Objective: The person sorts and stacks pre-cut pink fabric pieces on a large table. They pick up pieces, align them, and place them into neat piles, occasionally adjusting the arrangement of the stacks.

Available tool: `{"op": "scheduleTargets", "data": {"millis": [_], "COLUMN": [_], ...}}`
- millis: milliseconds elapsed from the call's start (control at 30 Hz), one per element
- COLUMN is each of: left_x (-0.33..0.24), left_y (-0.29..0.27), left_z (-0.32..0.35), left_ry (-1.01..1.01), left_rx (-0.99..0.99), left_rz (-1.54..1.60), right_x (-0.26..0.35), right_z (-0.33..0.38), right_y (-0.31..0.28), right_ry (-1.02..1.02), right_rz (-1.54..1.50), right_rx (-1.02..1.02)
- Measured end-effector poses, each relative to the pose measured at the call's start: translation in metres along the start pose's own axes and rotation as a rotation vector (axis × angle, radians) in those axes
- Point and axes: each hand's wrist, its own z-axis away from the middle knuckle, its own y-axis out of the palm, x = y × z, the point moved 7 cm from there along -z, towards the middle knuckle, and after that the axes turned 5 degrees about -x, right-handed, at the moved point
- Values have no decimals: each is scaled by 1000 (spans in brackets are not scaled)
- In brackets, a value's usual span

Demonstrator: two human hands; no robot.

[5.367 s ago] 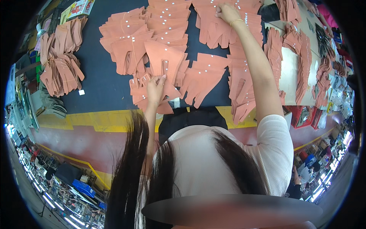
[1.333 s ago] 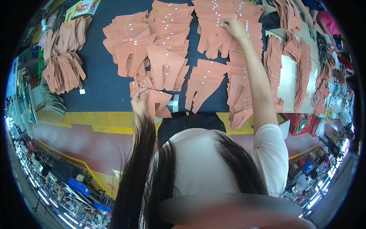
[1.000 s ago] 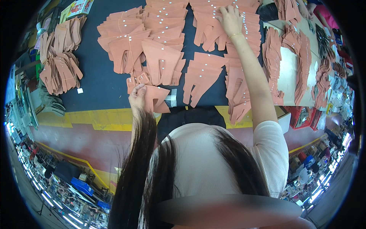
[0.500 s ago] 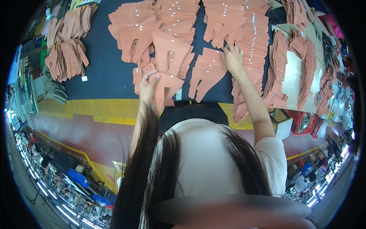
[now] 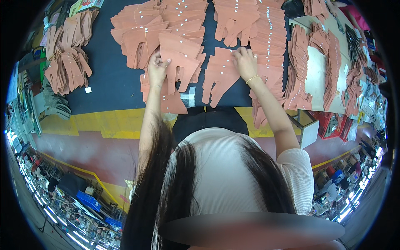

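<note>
Pinkish-tan, leather-like cut pieces, each with prongs and small white marks, lie in overlapping rows on a dark table. My left hand [image 5: 156, 71] is closed, thumb and fingers pinching the left edge of a forked piece [image 5: 183, 62] on the front of the left-middle pile. Below it, another piece [image 5: 174, 103] lies near the table edge. With curled fingers, my right hand [image 5: 246, 66] grips the upper right corner of a separate forked piece [image 5: 218, 73]. That hand covers the corner; a long overlapped row [image 5: 271, 46] runs beside it.
Bundled pieces [image 5: 68, 68] lie at the far left beside a small white square [image 5: 88, 90]. More strips [image 5: 299, 71] rest on a pale board [image 5: 318, 79] to the right. A red crate [image 5: 329, 125] stands beyond the table's right front edge. Clear tape [image 5: 188, 98] sits near the front.
My left hand has moved away from me with its forked piece, bringing it up over the pile; another piece shows below. My right hand stays near the separate piece's corner. The whole view has shifted slightly.
</note>
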Motion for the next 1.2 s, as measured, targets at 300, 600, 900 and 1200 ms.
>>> {"op": "scheduleTargets", "data": {"millis": [300, 600, 900, 1200], "left_x": [31, 33, 30, 28], "left_y": [-11, -12, -11, -11], "left_z": [-12, -14, -11, -12], "left_ry": [-39, -108, -148, -110], "left_rx": [-124, -144, -139, -154], "left_rz": [-113, -163, -92, -141], "right_x": [-3, 3, 17, 23], "right_z": [33, 26, 36, 48], "right_y": [4, 5, 13, 15], "right_ry": [83, 94, 80, 95], "right_rz": [-96, -138, -186, -252], "right_rx": [-20, -40, 32, 53]}}
